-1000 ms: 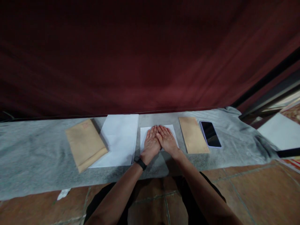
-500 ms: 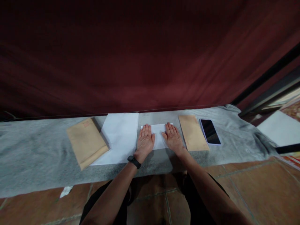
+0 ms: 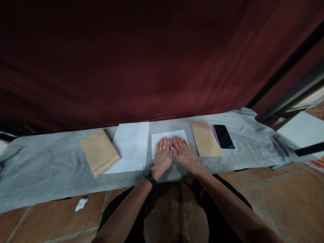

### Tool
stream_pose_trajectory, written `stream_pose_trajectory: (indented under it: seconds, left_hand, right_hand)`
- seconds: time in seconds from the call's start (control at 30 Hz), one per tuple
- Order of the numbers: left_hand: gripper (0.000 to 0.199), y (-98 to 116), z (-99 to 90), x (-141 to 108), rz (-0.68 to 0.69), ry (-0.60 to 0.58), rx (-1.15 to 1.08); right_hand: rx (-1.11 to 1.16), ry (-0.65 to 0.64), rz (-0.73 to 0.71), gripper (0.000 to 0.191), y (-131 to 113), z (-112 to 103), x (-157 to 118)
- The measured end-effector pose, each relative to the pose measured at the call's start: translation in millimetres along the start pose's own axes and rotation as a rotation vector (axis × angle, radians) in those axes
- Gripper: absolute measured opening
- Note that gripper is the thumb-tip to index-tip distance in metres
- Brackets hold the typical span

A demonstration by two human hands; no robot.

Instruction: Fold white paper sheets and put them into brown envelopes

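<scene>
Sml paper (image 3: 157, 137) flat, prob. folded; L hand (image 3: 162, 157) + R hand (image 3: 183, 152) atop, grip released; lg sheets (image 3: 133, 145) L of paper look unfolded, brown env. (image 3: 206, 139) R of it, apart

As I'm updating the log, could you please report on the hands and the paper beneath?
Left hand and right hand flat on small white paper. Paper on grey cloth. Brown envelope alongside, not overlapping.

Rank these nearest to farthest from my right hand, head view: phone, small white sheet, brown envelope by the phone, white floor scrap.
1. Small white sheet: under your right hand
2. Brown envelope: right of hand
3. Phone: right of envelope
4. White scrap: floor, lower left
</scene>
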State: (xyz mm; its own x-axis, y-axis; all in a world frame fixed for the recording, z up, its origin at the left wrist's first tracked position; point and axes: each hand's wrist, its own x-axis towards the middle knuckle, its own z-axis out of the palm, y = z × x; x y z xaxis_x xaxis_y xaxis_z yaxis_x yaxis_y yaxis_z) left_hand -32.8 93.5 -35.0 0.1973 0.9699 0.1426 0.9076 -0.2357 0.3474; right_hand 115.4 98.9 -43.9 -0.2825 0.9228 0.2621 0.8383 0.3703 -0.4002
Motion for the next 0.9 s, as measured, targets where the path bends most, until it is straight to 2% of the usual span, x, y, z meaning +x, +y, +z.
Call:
stream_pose_trajectory:
  seconds: [0.1,0.3,0.5,0.73,0.8,0.9]
  left_hand:
    - [0.057,5.2,5.4,-13.9,0.015,-0.049,0.059]
    - [0.059,-5.8,4.6,-32.1,0.005,0.005,0.207]
    - [0.061,-13.1,8.2,-33.1,-0.072,0.037,0.254]
    - [0.062,-23.2,-2.4,-33.6,-0.154,0.034,0.29]
    - [0.06,-19.0,-7.8,-31.9,-0.147,0.059,0.3]
    - [0.06,-7.2,-11.6,-26.5,-0.049,0.077,0.276]
  right_hand:
    - [-0.046,-0.038,-0.045,0.052,-4.8,2.5,-5.4]
    - [-0.203,0.037,-0.07,0.052,4.5,5.6,-17.1]
    - [-0.312,0.128,0.022,0.057,17.8,4.4,-25.8]
    - [-0.332,0.113,0.128,0.057,22.5,0.3,-31.5]
    - [-0.319,0.108,0.145,0.055,22.6,-3.7,-30.0]
    - [-0.244,0.082,0.106,0.055,20.3,-9.6,-22.3]
